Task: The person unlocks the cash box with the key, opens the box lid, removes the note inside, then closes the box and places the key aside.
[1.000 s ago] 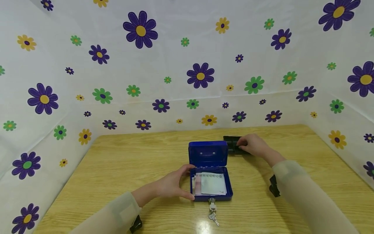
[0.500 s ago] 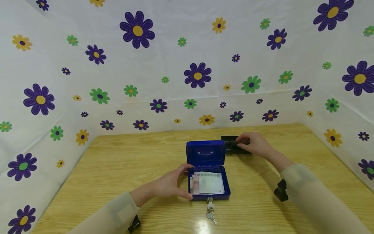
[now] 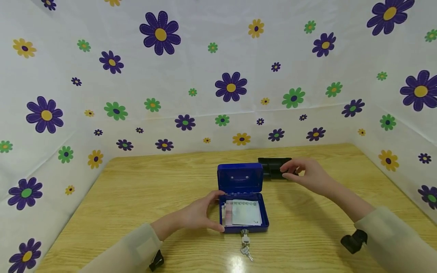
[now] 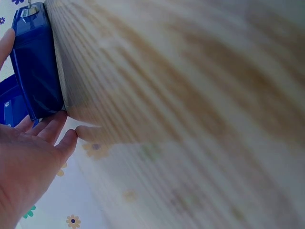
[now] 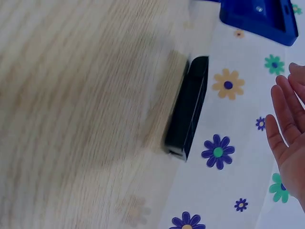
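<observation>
A blue cash box (image 3: 243, 229) stands with its lid (image 3: 240, 178) raised; pale and pinkish paper notes (image 3: 246, 212) lie inside. My left hand (image 3: 194, 217) holds the box by its left end, thumb at the front corner and fingers at the hinge corner; the left wrist view shows the fingers against the blue wall (image 4: 35, 62). My right hand (image 3: 308, 175), fingers loosely bent, hovers by a black wallet (image 3: 273, 168) behind and right of the box. In the right wrist view a gap separates the hand from the folded wallet (image 5: 188, 105).
A key (image 3: 245, 239) sits in the lock on the box's front, and a second key (image 3: 246, 251) hangs from it over the wooden table (image 3: 164, 178). A white flowered cloth (image 3: 191, 68) encloses the table at the back and sides.
My right hand has let go of the wallet and drawn back toward the right. The wallet stays where it lay. My left hand keeps its hold on the box.
</observation>
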Demonstrator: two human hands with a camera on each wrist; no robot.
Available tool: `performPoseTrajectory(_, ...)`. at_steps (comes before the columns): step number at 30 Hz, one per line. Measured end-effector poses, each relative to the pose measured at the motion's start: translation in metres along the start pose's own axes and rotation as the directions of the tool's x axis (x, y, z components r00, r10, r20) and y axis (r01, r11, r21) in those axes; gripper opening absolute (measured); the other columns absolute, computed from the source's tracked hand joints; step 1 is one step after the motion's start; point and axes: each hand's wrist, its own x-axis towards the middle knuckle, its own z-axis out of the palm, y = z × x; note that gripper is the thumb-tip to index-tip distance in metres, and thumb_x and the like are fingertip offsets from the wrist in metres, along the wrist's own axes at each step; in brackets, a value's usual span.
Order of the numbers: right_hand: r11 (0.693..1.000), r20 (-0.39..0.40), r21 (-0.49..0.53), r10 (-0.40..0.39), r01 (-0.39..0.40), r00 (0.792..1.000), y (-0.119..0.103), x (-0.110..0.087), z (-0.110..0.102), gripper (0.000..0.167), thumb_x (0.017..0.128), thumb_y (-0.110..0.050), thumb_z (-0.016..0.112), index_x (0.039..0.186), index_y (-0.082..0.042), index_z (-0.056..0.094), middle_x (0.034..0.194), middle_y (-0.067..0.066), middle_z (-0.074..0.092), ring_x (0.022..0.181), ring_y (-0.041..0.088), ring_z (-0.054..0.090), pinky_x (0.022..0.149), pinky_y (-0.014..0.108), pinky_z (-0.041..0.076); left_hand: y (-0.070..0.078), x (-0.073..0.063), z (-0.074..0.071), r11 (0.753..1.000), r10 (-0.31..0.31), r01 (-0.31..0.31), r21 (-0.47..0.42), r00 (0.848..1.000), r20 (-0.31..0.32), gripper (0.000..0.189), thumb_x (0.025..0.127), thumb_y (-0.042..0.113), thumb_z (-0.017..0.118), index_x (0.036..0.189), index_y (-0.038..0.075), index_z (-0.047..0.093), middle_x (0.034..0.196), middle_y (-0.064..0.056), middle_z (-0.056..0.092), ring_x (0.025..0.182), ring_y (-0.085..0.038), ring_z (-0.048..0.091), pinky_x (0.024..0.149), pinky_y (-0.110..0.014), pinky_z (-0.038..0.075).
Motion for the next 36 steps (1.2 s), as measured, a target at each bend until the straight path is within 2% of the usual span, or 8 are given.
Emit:
performPoseTrajectory(5,0.998,-0.012,0.032,-0.055,0.055,0.998,-0.016,-0.013,0.002,0.013,0.088,-0.005,0.071,0.098,-0.014,0.071,0.088,-0.009,0.066,0.077,0.008,0.058,0.070,0.026,0.051,0.000,0.000,0.001,1.000,-0.003,0.003,-0.006,1.000,-0.001,0.095,0.075,0.038,0.084,0.148,0.020,0.027,0.148,-0.007,0.039,0.135,-0.025,0.038,0.112,-0.045,0.028)
performPoseTrajectory(10,0.994,0.041,0.088,-0.069,0.065,0.997,-0.029,-0.017,0.013,0.013,0.090,-0.009,0.070,0.100,-0.017,0.070,0.095,-0.005,0.068,0.082,0.008,0.059,0.075,0.029,0.052,0.000,-0.001,0.001,1.000,-0.009,0.009,-0.006,1.000,0.001,0.095,0.076,0.037,0.084,0.149,0.018,0.027,0.149,-0.008,0.038,0.135,-0.026,0.038,0.112,-0.046,0.027)
performPoseTrajectory(14,0.988,0.088,0.127,-0.101,0.089,0.991,-0.038,-0.015,0.027,0.012,0.091,-0.011,0.070,0.101,-0.017,0.071,0.096,-0.007,0.069,0.084,0.008,0.060,0.076,0.032,0.052,0.000,0.000,0.000,1.000,-0.006,0.006,-0.008,1.000,0.001,0.096,0.076,0.038,0.084,0.150,0.018,0.026,0.149,-0.008,0.038,0.135,-0.026,0.037,0.112,-0.046,0.027)
performPoseTrajectory(17,0.982,0.132,0.155,-0.130,0.109,0.983,-0.044,-0.013,0.039,0.011,0.091,-0.013,0.070,0.102,-0.014,0.071,0.098,-0.006,0.068,0.085,0.009,0.060,0.076,0.034,0.053,0.001,0.000,0.000,1.000,0.005,-0.005,-0.010,1.000,-0.003,0.096,0.076,0.037,0.084,0.150,0.018,0.026,0.149,-0.008,0.038,0.135,-0.026,0.038,0.112,-0.045,0.027)
performPoseTrajectory(22,0.974,0.227,0.211,-0.136,0.087,0.964,-0.050,-0.010,0.059,0.017,0.091,-0.017,0.071,0.105,-0.008,0.070,0.100,0.001,0.068,0.088,0.011,0.061,0.079,0.039,0.053,0.001,0.000,0.000,1.000,0.003,-0.003,-0.021,1.000,-0.004,0.096,0.075,0.037,0.085,0.149,0.019,0.026,0.149,-0.009,0.039,0.135,-0.026,0.038,0.112,-0.046,0.027)
performPoseTrajectory(28,0.963,0.284,0.257,-0.158,0.083,0.946,-0.052,-0.005,0.076,0.024,0.090,-0.016,0.071,0.111,-0.006,0.067,0.104,0.006,0.068,0.094,0.022,0.063,0.082,0.041,0.053,0.001,0.001,-0.001,1.000,0.002,-0.002,-0.010,1.000,0.002,0.095,0.076,0.040,0.083,0.150,0.019,0.026,0.149,-0.009,0.038,0.135,-0.026,0.038,0.111,-0.047,0.027)
performPoseTrajectory(32,0.966,0.333,0.250,-0.151,0.067,0.931,-0.052,-0.003,0.085,0.028,0.091,-0.018,0.071,0.116,-0.007,0.065,0.109,0.005,0.067,0.100,0.022,0.062,0.085,0.042,0.052,0.002,0.001,-0.002,1.000,0.004,-0.004,-0.003,1.000,0.004,0.095,0.076,0.040,0.083,0.149,0.019,0.027,0.149,-0.009,0.039,0.134,-0.026,0.039,0.111,-0.047,0.029)
performPoseTrajectory(36,0.976,0.382,0.214,-0.132,0.052,0.915,-0.052,-0.002,0.092,0.032,0.091,-0.021,0.071,0.119,-0.009,0.063,0.113,0.002,0.066,0.102,0.018,0.061,0.087,0.039,0.051,0.003,-0.001,-0.002,1.000,0.006,-0.006,-0.014,1.000,0.009,0.094,0.077,0.039,0.083,0.149,0.018,0.027,0.149,-0.009,0.039,0.134,-0.026,0.039,0.111,-0.047,0.028)
